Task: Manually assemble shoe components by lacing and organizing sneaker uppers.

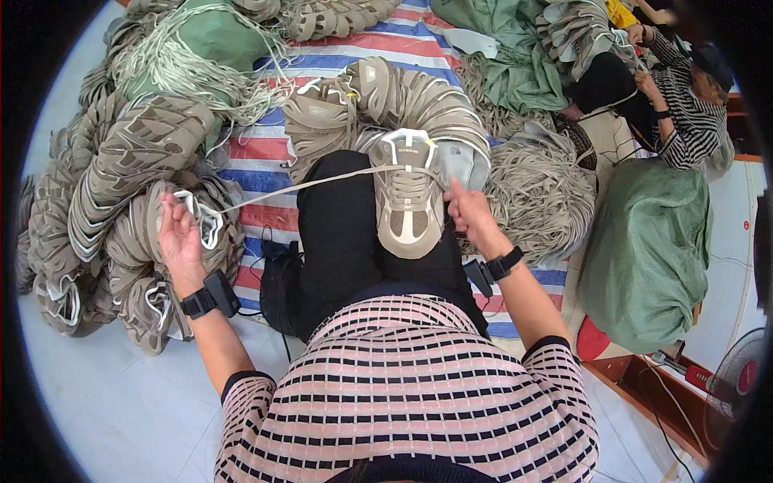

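A beige and brown shoe upper [407, 193] rests on my black-trousered lap, its tongue end pointing away from me and its toe toward me. Laces cross over its front. From its top eyelets a long pale shoelace [310, 186] stretches taut to the left. My left hand [179, 229] is closed on that lace, out beside a pile of uppers. Close by the right side of the shoe upper, my right hand [471, 213] has its fingers curled together, with a short stretch of lace running to it. Its fingertips are partly hidden.
Stacked uppers [427, 101] curve just beyond my knees, and more uppers [133, 161] heap at the left. Bundled laces [539, 189] lie at the right, near a green sack [652, 253]. A fan [737, 378] stands lower right. Another person [684, 105] sits at upper right.
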The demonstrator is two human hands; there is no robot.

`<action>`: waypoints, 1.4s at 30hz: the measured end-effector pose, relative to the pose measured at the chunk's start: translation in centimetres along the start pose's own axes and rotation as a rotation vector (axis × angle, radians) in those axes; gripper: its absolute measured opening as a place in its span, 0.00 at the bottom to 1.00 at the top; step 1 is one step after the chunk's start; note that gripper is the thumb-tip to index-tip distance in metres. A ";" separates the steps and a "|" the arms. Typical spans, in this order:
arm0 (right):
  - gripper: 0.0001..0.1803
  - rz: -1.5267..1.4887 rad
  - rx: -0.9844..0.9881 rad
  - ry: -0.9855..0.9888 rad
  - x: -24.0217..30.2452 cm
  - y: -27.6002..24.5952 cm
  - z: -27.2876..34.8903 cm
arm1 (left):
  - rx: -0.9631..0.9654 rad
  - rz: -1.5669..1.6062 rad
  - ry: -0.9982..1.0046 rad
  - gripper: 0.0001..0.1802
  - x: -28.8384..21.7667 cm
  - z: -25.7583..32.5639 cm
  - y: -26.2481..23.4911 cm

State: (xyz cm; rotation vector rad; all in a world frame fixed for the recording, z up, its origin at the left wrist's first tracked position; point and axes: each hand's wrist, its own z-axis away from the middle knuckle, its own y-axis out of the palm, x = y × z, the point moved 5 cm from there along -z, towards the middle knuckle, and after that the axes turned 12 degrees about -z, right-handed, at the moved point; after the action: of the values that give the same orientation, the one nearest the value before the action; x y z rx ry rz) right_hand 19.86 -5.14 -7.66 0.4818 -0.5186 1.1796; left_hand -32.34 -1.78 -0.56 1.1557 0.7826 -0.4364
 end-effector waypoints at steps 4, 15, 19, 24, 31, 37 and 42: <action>0.16 -0.554 0.218 0.188 -0.6 1.1 -3.4 | -0.103 -0.269 0.021 0.11 0.3 1.7 -0.2; 0.05 -1.192 0.379 0.028 0.2 -1.0 -1.0 | -0.150 -0.929 0.043 0.08 6.6 3.5 4.5; 0.04 -1.316 0.478 -0.174 2.6 -4.3 2.5 | -0.232 -1.187 0.223 0.09 4.9 1.9 -0.5; 0.07 -1.317 0.264 -0.412 1.7 -16.1 5.6 | -0.196 -1.884 0.458 0.11 5.3 3.4 0.9; 0.07 -1.316 0.110 -0.495 -3.7 -28.8 6.6 | 0.343 -1.648 0.650 0.05 12.6 3.7 13.0; 0.08 -1.130 -0.240 -0.546 -0.8 -26.6 1.3 | 0.808 -1.536 0.732 0.03 19.0 4.7 21.1; 0.05 -0.568 0.144 -0.615 9.3 -9.0 -0.6 | 0.882 -1.710 0.835 0.03 20.6 5.3 21.1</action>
State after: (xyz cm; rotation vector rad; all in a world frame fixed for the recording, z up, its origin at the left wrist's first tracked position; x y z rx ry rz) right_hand 31.15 -0.72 -3.14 1.0532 -0.7584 0.5074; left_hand -2.66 2.61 -1.30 1.1659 2.4450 -1.9063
